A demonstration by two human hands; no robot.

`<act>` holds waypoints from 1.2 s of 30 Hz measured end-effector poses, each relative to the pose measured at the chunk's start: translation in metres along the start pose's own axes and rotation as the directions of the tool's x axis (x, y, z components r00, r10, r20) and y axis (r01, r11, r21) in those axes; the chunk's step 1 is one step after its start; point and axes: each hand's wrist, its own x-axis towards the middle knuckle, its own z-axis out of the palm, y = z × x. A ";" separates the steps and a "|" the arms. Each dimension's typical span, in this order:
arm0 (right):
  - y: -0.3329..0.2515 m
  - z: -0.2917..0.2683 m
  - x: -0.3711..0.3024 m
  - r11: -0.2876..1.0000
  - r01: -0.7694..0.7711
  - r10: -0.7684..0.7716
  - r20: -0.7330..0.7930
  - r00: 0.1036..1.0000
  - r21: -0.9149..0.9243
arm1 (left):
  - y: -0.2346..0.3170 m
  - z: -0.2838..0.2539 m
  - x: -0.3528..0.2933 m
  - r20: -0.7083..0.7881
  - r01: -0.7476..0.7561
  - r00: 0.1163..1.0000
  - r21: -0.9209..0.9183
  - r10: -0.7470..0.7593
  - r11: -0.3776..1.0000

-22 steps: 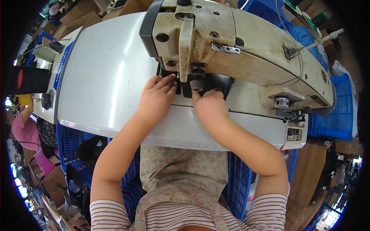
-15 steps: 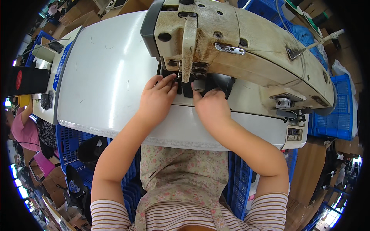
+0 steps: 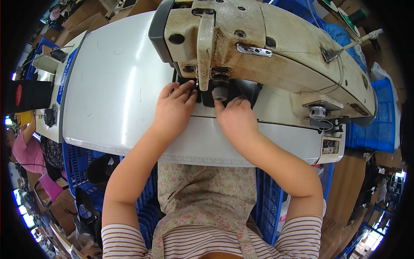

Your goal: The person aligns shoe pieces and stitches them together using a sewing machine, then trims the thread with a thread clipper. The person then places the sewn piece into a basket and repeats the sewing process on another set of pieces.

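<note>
Beneath the head of a worn cream sewing machine (image 3: 297, 58) lies a piece of black material (image 3: 249, 89), its middle hidden by machine parts and fingers. My left hand (image 3: 174, 110) rests at the left of the needle area, fingers stretched forward and slightly apart over the dark work; its thumb tip is partly hidden. To the right, my right hand (image 3: 237, 120) holds the black piece's near edge with bent fingers. Its index finger points up beside the grey round-ended part (image 3: 220, 93) under the head. The needle itself cannot be made out.
A glossy white machine table (image 3: 108, 86) spreads left, with loose thread bits on it. Blue plastic crates (image 3: 374, 116) stand at right and below the table. A thread stand (image 3: 351, 45) rises behind the machine. At far left, another person's pink sleeve (image 3: 28, 149) shows.
The view has shifted slightly, so the machine sits a little further left and up. Both hands keep nearly the same place by the black material.
</note>
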 end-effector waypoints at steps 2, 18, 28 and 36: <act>0.000 0.000 -0.001 1.000 0.002 -0.002 -0.007 1.000 0.004 | 0.001 -0.001 0.000 -0.004 0.000 1.000 0.004 0.000 1.000; -0.004 0.002 0.001 0.999 -0.017 0.016 -0.021 1.000 -0.035 | -0.015 -0.002 0.003 -0.019 -0.104 0.994 -0.065 0.103 0.992; -0.005 0.004 -0.003 0.999 -0.036 0.035 -0.115 0.993 -0.006 | -0.025 -0.001 0.001 -0.013 -0.153 0.988 -0.113 0.153 0.982; -0.004 0.004 -0.002 0.999 -0.035 0.040 -0.181 0.983 0.029 | -0.022 0.001 0.003 -0.008 -0.151 0.989 -0.072 0.150 0.986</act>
